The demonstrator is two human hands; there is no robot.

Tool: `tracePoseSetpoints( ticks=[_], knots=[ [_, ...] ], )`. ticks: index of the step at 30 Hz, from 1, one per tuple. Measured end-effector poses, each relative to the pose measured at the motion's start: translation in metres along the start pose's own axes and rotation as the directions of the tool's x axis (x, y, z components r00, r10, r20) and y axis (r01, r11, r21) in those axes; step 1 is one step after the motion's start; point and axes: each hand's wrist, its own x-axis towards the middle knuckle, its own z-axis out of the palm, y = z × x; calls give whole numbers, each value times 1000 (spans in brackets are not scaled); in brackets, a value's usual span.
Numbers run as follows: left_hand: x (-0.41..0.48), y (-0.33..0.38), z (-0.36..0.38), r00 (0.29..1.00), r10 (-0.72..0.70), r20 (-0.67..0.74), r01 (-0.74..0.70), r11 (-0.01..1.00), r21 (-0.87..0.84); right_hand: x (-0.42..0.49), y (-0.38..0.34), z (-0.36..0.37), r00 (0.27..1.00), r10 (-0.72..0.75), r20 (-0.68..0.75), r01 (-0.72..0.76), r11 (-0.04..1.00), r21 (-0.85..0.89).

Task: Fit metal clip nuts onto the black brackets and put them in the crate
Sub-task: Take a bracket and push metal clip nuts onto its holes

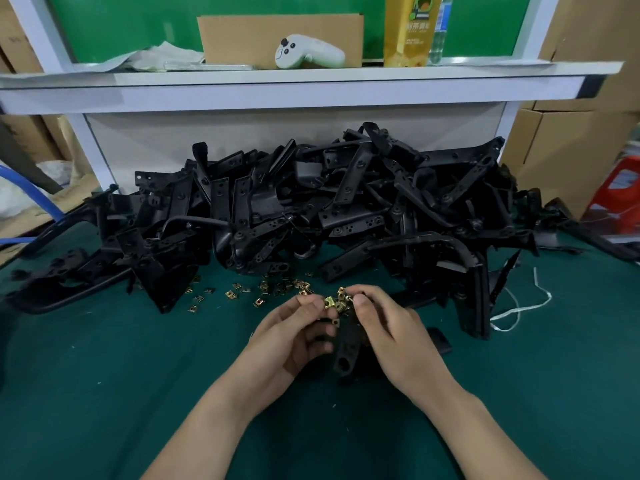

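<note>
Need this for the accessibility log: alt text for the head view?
The left hand and right hand pinch brass-coloured clip nuts at the far end of a black bracket over a green mat. Behind lie loose nuts and a large pile of brackets, below a white shelf.

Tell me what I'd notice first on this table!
A big heap of black brackets fills the back of the green table. Small gold clips lie scattered in front of it, and the left hand and right hand pinch a few more. A white controller sits on the shelf above.
</note>
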Motion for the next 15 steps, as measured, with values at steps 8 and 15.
tracePoseSetpoints(
  ticks=[8,15],
  knots=[
    [1,-1,0,999,-16,-31,16,1000,-14,2,4,2,1000,15,-15,-16,999,-31],
    [1,-2,-1,999,-22,-42,21,1000,-17,5,10,-2,990,61,-125,-72,994,-83]
  ],
)
